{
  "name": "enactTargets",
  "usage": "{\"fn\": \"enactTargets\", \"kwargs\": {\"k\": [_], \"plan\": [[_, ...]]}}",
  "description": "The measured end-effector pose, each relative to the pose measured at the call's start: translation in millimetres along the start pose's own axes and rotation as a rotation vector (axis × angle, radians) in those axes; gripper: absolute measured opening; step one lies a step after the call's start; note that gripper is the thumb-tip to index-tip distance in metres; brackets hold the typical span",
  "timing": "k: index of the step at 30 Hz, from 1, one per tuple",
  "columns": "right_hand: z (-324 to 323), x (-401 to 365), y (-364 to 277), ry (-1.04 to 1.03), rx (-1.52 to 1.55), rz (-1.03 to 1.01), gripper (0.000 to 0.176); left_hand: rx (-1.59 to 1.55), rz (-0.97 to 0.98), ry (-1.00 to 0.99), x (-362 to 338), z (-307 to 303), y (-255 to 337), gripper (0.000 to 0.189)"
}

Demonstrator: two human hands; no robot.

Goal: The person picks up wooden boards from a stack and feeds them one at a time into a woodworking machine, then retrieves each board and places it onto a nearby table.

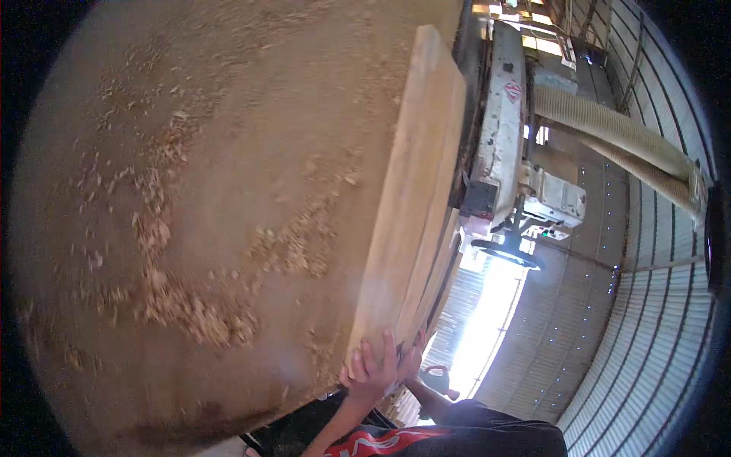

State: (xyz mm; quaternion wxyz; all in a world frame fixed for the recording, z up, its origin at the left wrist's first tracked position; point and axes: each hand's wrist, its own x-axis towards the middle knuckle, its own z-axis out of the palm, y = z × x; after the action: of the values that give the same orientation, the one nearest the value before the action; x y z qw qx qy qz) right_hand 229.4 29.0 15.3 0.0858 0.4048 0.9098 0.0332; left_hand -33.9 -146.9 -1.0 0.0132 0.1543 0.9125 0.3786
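Long pale wooden boards lie side by side, running away from me towards a machine in this steeply tilted view. My left hand is closed on the near end of the outermost board, its fingers spread along the wood. Just beside it, my right hand presses against the near ends of the boards. Part of that hand is hidden behind the left one, so its grip does not show fully. The boards' far ends reach alongside the machine's dark edge.
A worn white woodworking machine with a dark handwheel stands beside the boards. Ribbed hoses run from it towards the corrugated wall. Wood shavings litter the brown surface. Bright light enters through an opening.
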Motion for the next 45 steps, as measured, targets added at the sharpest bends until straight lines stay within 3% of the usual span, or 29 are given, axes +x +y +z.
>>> {"fn": "enactTargets", "kwargs": {"k": [5, 11, 14, 17, 21, 29, 33, 38, 40, 45], "plan": [[-1, -8, -86, 0.168, -0.196, -0.019, 0.059, -0.011, -0.022, 0.012, 11, -7, -1, 0.070], [-13, -2, -139, 0.294, -0.312, -0.017, 0.048, -0.024, 0.009, 0.016, 9, -8, -5, 0.071], [-13, 0, -152, 0.324, -0.346, -0.017, 0.044, -0.051, -0.027, 0.009, 13, -12, -6, 0.060], [-17, 3, -158, 0.348, -0.366, -0.015, 0.040, -0.050, 0.056, 0.020, 23, -17, -14, 0.074], [-14, 9, -171, 0.369, -0.363, 0.004, 0.038, -0.041, 0.046, 0.023, 19, -13, -10, 0.075], [-10, 2, -129, 0.303, -0.442, -0.226, 0.048, -0.011, 0.033, 0.042, 8, -6, -6, 0.074], [-11, 10, -171, 0.316, -0.426, -0.325, 0.056, -0.028, -0.018, 0.022, -16, 7, 6, 0.074], [-34, 36, -242, 0.302, -0.480, -0.432, 0.056, -0.022, 0.013, 0.038, 4, -3, -3, 0.072], [-33, 34, -239, 0.298, -0.472, -0.387, 0.055, -0.026, 0.013, 0.071, 3, 2, -3, 0.072], [-29, 27, -160, 0.167, -0.234, 0.006, 0.065, -0.031, 0.013, 0.018, 6, -3, -2, 0.073]]}}
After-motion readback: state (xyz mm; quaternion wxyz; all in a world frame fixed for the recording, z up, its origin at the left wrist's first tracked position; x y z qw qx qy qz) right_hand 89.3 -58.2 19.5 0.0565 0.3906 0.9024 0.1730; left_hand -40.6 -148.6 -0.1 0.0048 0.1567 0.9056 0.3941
